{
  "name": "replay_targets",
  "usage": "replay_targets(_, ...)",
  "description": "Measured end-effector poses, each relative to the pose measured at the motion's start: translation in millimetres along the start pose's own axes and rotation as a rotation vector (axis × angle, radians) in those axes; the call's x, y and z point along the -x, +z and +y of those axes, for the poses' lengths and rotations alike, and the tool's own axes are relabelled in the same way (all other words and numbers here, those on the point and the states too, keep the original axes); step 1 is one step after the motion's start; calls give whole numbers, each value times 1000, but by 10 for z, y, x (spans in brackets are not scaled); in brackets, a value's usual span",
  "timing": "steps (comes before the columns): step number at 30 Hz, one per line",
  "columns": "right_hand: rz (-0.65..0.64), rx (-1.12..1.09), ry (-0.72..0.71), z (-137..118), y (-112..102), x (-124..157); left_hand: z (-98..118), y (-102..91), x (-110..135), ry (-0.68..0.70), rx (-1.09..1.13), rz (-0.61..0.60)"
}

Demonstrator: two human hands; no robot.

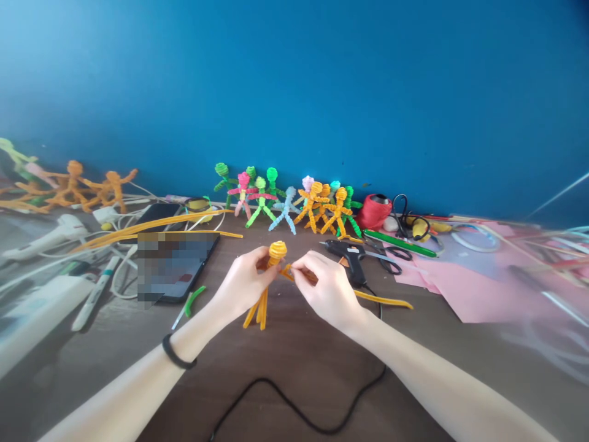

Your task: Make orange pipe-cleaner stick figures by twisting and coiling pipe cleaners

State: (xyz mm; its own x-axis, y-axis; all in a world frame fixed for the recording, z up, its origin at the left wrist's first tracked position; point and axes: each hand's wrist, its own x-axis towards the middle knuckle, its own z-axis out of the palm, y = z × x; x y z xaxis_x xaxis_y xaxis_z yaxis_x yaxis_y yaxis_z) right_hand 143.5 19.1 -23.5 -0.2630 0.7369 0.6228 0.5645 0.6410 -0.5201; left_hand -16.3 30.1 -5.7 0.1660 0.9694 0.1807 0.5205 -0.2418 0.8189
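In the middle of my view, at the center of the clock, is the orange fuzzy figure [277, 250], with its round curly head up and its long legs hanging down toward 6 o'clock. My left hand [246, 279] is pinching it just under the head, thumb and fingers snug around the neck. My right hand [324, 282] is at 3 o'clock, its fingertips squeezed on an orange fuzzy strand [287, 271] right beside the neck. A long orange piece [386, 299] pokes out past my right hand at 4 o'clock; I can't tell if it is the same strand. Just past that hand, near 3 o'clock, lies a black glue gun [350, 255], with scissors [396, 263] beside it. A green stick [400, 242] and a red spool [375, 212] are near 2 o'clock. Farther out at 3 o'clock is pink paper [483, 282]. A dark tablet [191, 273] lies at 9 o'clock, and a little green bit [196, 301] is at 8. Up at 12 o'clock, a row of fuzzy little people [288, 209] stands by the blue wall [294, 92]. A black cord [299, 411] wiggles across the brown table [257, 356] at 6 o'clock.
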Motion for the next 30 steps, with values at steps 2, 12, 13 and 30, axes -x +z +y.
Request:
replay_targets(2,0,37,-41,-18,8,22,22,13,11,1,-39,6)
replay_targets(12,-91,122,-136,-4,148,158,-2,35,5,-98,211,80)
replay_targets(13,-105,114,-130,6,158,165,14,31,2,-117,242,85)
replay_targets(30,-64,-262,198,122,196,108,-18,-20,-21,-312,680,-147)
